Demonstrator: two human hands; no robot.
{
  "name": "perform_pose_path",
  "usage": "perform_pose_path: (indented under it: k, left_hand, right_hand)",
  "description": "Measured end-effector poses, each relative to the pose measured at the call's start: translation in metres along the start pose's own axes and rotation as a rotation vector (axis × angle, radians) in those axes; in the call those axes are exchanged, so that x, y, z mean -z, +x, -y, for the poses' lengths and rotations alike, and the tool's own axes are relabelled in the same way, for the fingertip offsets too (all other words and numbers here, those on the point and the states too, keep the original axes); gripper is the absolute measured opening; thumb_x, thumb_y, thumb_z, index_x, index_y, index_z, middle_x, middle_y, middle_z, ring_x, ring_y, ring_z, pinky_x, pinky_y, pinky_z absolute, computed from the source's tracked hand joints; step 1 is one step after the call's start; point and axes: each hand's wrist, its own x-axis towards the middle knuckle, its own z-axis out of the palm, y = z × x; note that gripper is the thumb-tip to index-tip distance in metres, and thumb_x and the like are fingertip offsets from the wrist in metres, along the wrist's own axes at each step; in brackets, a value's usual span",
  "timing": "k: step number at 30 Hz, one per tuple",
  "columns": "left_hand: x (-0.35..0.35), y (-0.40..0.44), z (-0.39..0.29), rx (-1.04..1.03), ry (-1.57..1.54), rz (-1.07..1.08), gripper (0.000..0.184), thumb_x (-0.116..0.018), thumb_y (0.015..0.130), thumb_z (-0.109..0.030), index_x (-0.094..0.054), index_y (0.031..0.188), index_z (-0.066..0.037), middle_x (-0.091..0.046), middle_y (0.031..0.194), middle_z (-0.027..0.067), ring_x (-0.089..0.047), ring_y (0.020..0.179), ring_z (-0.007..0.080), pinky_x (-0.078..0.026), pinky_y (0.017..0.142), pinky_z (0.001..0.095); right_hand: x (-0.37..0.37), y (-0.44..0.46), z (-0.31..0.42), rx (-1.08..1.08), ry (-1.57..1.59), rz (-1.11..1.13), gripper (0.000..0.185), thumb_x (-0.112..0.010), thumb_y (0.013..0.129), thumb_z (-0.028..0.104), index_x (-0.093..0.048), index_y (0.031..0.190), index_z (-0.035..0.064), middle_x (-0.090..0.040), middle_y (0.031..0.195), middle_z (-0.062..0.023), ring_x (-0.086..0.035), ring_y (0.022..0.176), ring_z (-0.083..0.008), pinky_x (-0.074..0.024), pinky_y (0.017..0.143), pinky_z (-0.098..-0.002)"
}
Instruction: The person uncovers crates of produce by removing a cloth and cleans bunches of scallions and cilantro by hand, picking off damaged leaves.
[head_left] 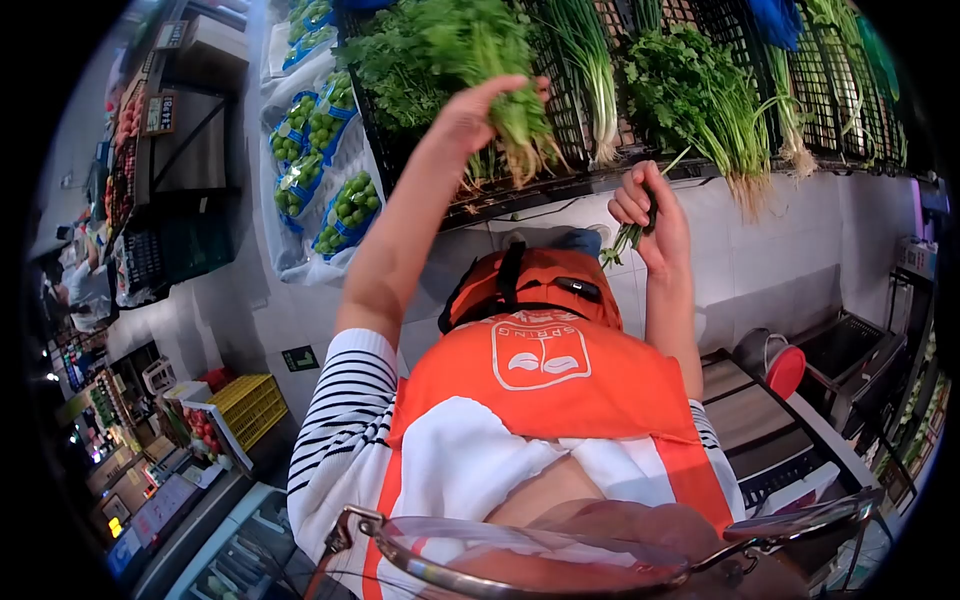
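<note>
The left hand [470, 118] was wrapped about the lower stems of a bunch of leafy greens [478, 50], above the far-left part of the black crates [545, 192]; gripping it low seemed a way to keep the leaves from being crushed, with the pale roots poking out on the near side. The right hand [660, 215], to the right and nearer, was curled into a loose fist around a few thin green stems [627, 240], perhaps because so slight a handful needed only folded fingers. Spring onions [592, 70] and a parsley-like bunch [690, 105] lay with roots toward the near rim and tops pointing away, probably so that the firm ends came first to hand. Bags of round green fruit [350, 208] sat in a separate lined tray on the left, likely to keep them apart from the loose greens. The left bunch's leaves were blurred, and it could not be told whether its underside touched the greens beneath. The right hand's fingers covered the middle of its stems, so their number was unclear. Far leaf tips were cut off at the frame's edge, and glasses [450, 575] blocked the nearest part.
</note>
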Motion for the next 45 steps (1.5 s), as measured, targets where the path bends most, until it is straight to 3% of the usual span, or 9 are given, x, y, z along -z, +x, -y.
perform_pose_path:
  k: [5,15,19,22,26,29,36,39,45]
  left_hand:
    - [0.03,-0.047,-0.091,-0.134,0.01,0.266,0.038,-0.061,0.074,-0.034,-0.057,0.095,-0.003,-0.061,0.092,0.0133,-0.061,0.085,0.0248,-0.052,0.077,0.0355]
    - [0.039,-0.141,-0.175,-0.314,-0.337,0.674,0.037,-0.064,0.069,-0.025,-0.039,0.092,-0.011,-0.045,0.083,-0.0014,-0.045,0.081,0.0158,-0.029,0.091,0.0401]
    - [0.048,-0.173,-0.16,-0.44,-0.395,0.675,0.038,-0.067,0.067,-0.022,-0.039,0.092,-0.012,-0.047,0.081,-0.0029,-0.044,0.078,0.0147,-0.027,0.089,0.0383]
    - [0.062,-0.195,-0.143,-0.522,-0.369,0.561,0.037,-0.068,0.067,-0.021,-0.042,0.092,-0.012,-0.048,0.08,-0.0031,-0.046,0.078,0.0149,-0.028,0.088,0.0368]
    - [0.084,-0.22,-0.122,-0.59,-0.409,0.45,0.035,-0.068,0.068,-0.021,-0.044,0.092,-0.012,-0.05,0.081,-0.0023,-0.048,0.078,0.0157,-0.029,0.09,0.0364]
    - [0.098,-0.24,-0.108,-0.635,-0.454,0.34,0.034,-0.067,0.068,-0.019,-0.043,0.09,-0.012,-0.05,0.079,-0.0025,-0.049,0.077,0.0151,-0.028,0.091,0.0362]
    - [0.112,-0.265,-0.079,-0.736,-0.496,0.122,0.03,-0.063,0.068,-0.018,-0.042,0.089,-0.011,-0.049,0.077,-0.0016,-0.048,0.076,0.015,-0.029,0.089,0.0364]
    - [0.116,-0.262,-0.073,-0.753,-0.54,0.21,0.032,-0.061,0.071,-0.021,-0.041,0.093,-0.01,-0.049,0.082,0.001,-0.049,0.082,0.0186,-0.027,0.091,0.0391]
    - [0.116,-0.255,-0.071,-0.771,-0.532,0.207,0.031,-0.06,0.072,-0.022,-0.04,0.092,-0.009,-0.047,0.082,0.002,-0.048,0.082,0.0189,-0.027,0.091,0.04]
  right_hand:
    - [0.006,0.003,0.001,-0.011,0.014,-0.019,0.023,-0.042,0.093,0.022,-0.049,0.078,0.0053,-0.032,0.054,0.0034,-0.027,0.043,-0.0049,-0.0226,0.044,-0.0213]
    - [-0.021,0.036,-0.023,-0.187,-0.163,0.125,0.02,-0.048,0.09,0.017,-0.054,0.1,0.0007,-0.029,0.055,0.0058,-0.027,0.044,-0.0037,-0.0237,0.045,-0.0191]
    - [-0.035,0.095,-0.04,-0.201,-0.748,0.023,0.026,-0.052,0.087,0.02,-0.056,0.103,-0.0005,-0.043,0.059,0.0034,-0.041,0.051,-0.0069,-0.0336,0.051,-0.0218]
    - [-0.008,0.15,-0.063,-0.063,-1.467,-0.032,0.034,-0.064,0.077,0.025,-0.06,0.094,-0.0041,-0.063,0.089,-0.0162,-0.061,0.08,-0.0247,-0.0457,0.074,-0.0331]
    - [0.012,0.175,-0.09,-0.019,-2.017,-0.013,0.029,-0.067,0.072,0.02,-0.061,0.088,-0.0035,-0.061,0.086,-0.0227,-0.06,0.083,-0.0342,-0.0476,0.073,-0.0399]
    - [0.017,0.176,-0.093,-0.202,-2.159,0.043,0.029,-0.067,0.07,0.016,-0.061,0.09,-0.0036,-0.06,0.096,-0.0224,-0.058,0.09,-0.0361,-0.0468,0.079,-0.039]
    - [0.016,0.18,-0.089,0.091,-1.198,-0.288,0.049,-0.061,0.076,0.032,-0.055,0.105,-0.0075,-0.062,0.085,-0.0209,-0.061,0.081,-0.0241,-0.0454,0.071,-0.0324]
    - [0.012,0.181,-0.088,-0.174,-1.797,-0.041,0.052,-0.065,0.074,0.037,-0.056,0.097,-0.0079,-0.062,0.084,-0.0223,-0.062,0.077,-0.0309,-0.048,0.069,-0.0358]
    - [0.009,0.176,-0.109,0.01,-2.061,-0.088,0.051,-0.071,0.068,0.04,-0.057,0.082,-0.0069,-0.061,0.079,-0.0216,-0.06,0.074,-0.0348,-0.0477,0.067,-0.041]
